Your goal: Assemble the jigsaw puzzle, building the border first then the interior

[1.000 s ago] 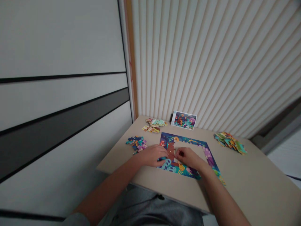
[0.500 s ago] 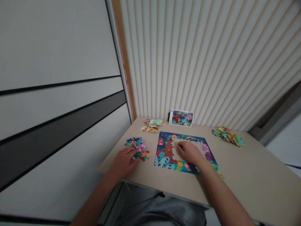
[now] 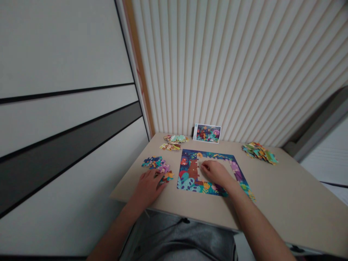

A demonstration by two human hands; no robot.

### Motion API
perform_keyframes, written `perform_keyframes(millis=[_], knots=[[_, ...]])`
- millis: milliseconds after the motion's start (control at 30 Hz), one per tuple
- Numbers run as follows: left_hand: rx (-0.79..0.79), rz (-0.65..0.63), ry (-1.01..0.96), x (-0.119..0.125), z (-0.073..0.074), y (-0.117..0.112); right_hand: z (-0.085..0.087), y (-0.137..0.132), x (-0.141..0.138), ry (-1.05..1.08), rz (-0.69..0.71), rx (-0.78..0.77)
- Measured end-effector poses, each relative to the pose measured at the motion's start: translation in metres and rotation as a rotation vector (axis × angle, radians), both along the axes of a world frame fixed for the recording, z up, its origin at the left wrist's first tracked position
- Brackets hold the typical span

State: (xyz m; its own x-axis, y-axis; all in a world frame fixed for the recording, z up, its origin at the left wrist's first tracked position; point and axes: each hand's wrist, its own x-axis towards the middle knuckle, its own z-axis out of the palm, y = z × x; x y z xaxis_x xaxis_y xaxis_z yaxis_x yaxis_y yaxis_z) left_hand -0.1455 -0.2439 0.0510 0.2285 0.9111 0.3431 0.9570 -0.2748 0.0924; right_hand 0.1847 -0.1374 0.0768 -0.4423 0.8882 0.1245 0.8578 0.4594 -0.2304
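A partly built jigsaw puzzle (image 3: 190, 174) lies flat on the beige table (image 3: 272, 192), its border and left side joined and its middle bare. My right hand (image 3: 216, 172) rests inside the frame with fingers curled down on the bare middle; I cannot make out anything in it. My left hand (image 3: 148, 185) lies flat on the table left of the puzzle, fingers spread, fingertips touching a small pile of loose blue and purple pieces (image 3: 157, 165).
A reference picture card (image 3: 207, 133) leans against the ribbed wall at the back. More loose pieces lie in a pile at the back left (image 3: 172, 141) and another at the right (image 3: 259, 151). The table's near edge is just above my lap.
My left hand left the puzzle's lower left part and moved left to the loose pieces. My right hand shifted up into the bare middle. The view swung slightly.
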Motion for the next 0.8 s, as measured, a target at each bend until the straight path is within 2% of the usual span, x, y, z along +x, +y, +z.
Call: perform_keyframes(millis=[300,467,533,600,700,800], knots=[[0.036,-0.067,0.192,0.019,0.012,0.020,0.002,-0.001,0.000,0.023,-0.046,0.015],[0.161,-0.042,0.228,0.023,0.023,0.026,0.004,0.002,-0.001,0.271,-0.047,-0.011],[0.207,-0.042,0.206,0.032,0.031,0.028,0.006,0.000,-0.005,0.443,0.024,-0.106],[0.249,-0.068,0.181,0.047,0.041,0.032,0.006,-0.004,-0.013,0.612,0.137,-0.283],[0.299,-0.189,0.165,0.080,0.054,0.044,0.006,-0.010,-0.024,0.835,0.251,-0.558],[0.277,-0.323,0.134,0.110,0.059,0.063,0.004,-0.009,-0.026,0.997,0.220,-0.604]])
